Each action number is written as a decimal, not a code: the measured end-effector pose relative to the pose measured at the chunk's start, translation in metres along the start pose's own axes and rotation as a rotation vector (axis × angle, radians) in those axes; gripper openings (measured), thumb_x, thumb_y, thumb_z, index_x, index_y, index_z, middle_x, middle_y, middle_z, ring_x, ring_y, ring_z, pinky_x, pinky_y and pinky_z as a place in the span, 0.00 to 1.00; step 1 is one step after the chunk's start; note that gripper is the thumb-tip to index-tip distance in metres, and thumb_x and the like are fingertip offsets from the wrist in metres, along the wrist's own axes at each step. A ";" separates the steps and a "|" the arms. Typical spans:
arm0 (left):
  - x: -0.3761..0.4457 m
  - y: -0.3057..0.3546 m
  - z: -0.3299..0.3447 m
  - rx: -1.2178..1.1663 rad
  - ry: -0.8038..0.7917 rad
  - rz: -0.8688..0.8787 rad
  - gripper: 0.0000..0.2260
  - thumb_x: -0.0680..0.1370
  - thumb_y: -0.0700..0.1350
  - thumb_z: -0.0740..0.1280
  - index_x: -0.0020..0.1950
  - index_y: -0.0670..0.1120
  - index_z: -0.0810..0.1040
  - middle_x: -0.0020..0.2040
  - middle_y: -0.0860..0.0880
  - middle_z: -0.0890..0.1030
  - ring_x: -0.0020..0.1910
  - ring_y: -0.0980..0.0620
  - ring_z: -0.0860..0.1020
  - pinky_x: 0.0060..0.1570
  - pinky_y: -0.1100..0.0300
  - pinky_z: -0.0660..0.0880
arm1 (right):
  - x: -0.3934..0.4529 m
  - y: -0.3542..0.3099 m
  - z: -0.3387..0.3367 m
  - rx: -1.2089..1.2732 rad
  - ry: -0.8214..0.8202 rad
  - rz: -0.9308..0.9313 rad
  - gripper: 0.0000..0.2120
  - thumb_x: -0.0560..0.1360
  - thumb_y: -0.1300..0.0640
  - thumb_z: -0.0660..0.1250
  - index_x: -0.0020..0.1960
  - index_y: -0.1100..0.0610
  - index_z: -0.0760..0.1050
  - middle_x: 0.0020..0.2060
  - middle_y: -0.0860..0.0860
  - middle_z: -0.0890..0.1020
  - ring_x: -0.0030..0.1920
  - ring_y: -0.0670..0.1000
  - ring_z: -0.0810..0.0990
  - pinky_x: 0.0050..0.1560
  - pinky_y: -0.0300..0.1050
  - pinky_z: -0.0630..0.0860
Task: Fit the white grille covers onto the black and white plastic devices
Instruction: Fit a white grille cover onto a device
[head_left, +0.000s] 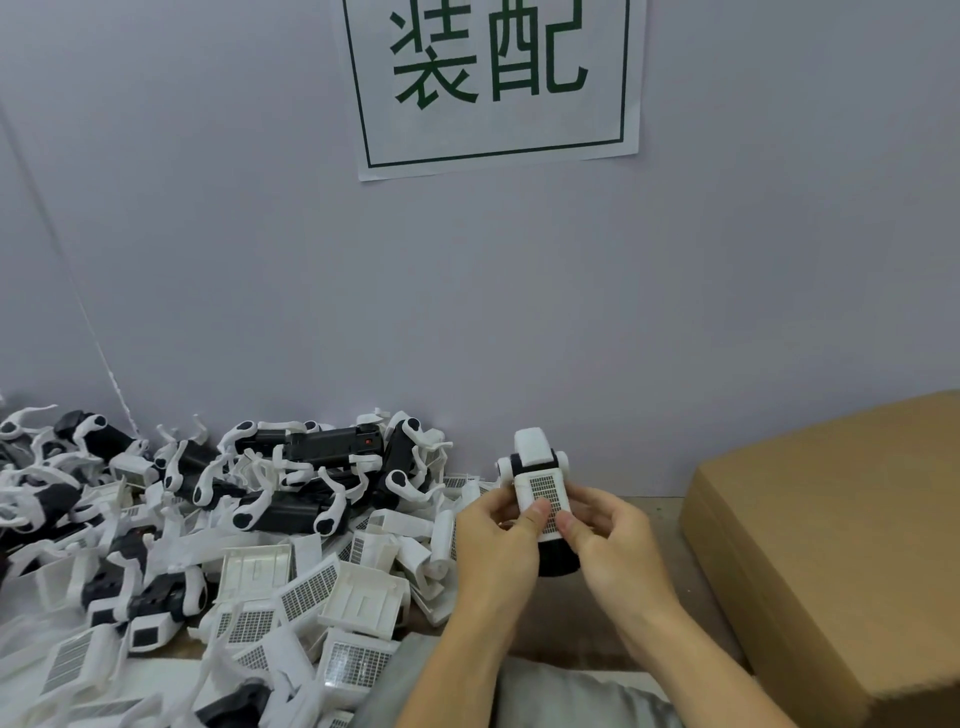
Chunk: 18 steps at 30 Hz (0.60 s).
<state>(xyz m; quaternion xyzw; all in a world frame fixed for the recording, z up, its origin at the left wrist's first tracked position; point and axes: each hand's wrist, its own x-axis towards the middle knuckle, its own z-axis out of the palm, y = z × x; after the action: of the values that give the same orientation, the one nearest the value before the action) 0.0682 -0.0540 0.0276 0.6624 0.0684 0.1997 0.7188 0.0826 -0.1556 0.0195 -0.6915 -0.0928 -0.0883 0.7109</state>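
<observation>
Hands hold one device (537, 467) up beside the brown box (831, 545). The left hand (498, 540) and right hand (613, 535) curl around it, thumbs pressing the white cover (544, 493) on, likely to snap it in. More covers (311, 592) lie left of the box.

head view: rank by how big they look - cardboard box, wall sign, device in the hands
1. cardboard box, though it sits nearer the camera
2. wall sign, top cut off
3. device, clearly smallest
</observation>
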 end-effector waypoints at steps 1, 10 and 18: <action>0.000 0.001 -0.001 -0.047 0.028 -0.011 0.06 0.77 0.36 0.72 0.52 0.42 0.84 0.46 0.46 0.87 0.48 0.47 0.85 0.53 0.52 0.81 | 0.000 0.001 0.000 -0.012 0.014 -0.026 0.12 0.79 0.63 0.69 0.49 0.44 0.77 0.45 0.45 0.85 0.45 0.40 0.84 0.42 0.31 0.76; -0.002 0.013 -0.001 -0.303 -0.005 -0.037 0.11 0.82 0.42 0.64 0.48 0.39 0.84 0.43 0.43 0.87 0.42 0.49 0.86 0.36 0.62 0.80 | -0.007 -0.005 -0.003 -0.887 0.014 -0.285 0.20 0.78 0.40 0.63 0.64 0.48 0.66 0.55 0.45 0.72 0.55 0.49 0.73 0.51 0.44 0.74; 0.009 0.012 -0.016 -0.133 0.093 -0.021 0.13 0.82 0.47 0.65 0.66 0.53 0.73 0.59 0.55 0.76 0.59 0.50 0.76 0.61 0.44 0.74 | 0.006 -0.024 -0.042 -0.130 -0.269 0.134 0.04 0.77 0.59 0.70 0.51 0.55 0.82 0.40 0.51 0.85 0.39 0.49 0.83 0.36 0.34 0.75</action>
<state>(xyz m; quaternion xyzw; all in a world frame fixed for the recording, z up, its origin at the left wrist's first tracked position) 0.0679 -0.0353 0.0392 0.6022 0.0955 0.2268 0.7595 0.0831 -0.1982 0.0434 -0.7464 -0.1349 0.0467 0.6500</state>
